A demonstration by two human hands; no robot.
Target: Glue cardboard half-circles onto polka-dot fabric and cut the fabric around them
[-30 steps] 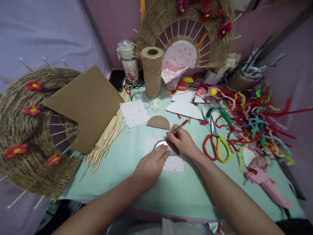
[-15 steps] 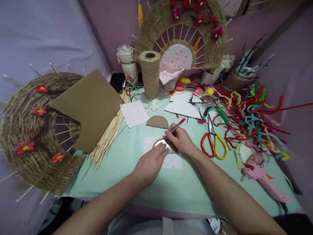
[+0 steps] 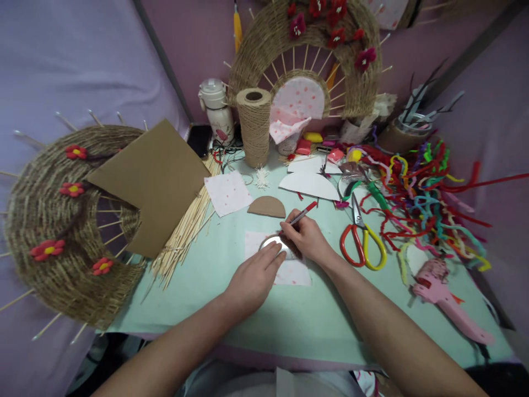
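My left hand (image 3: 252, 278) lies flat, fingers pressing a half-round template (image 3: 271, 243) onto a pink-dotted white cloth (image 3: 293, 271) on the pale green table (image 3: 206, 292). My right hand (image 3: 308, 238) is closed round a red pen (image 3: 303, 213), its tip at the template's upper right edge. A brown cardboard half-circle (image 3: 266, 207) lies just beyond the cloth.
Red-and-yellow scissors (image 3: 363, 242) and a pink glue gun (image 3: 442, 295) lie to the right, beside a heap of pipe cleaners (image 3: 421, 193). A twine spool (image 3: 254, 127), bottle (image 3: 217, 113), woven fans (image 3: 53, 220), cardboard sheet (image 3: 152, 182) and sticks (image 3: 185, 226) fill the back and left.
The pen hand has shifted slightly along the template's edge; the left hand stays pressed down. The view has tilted a little.
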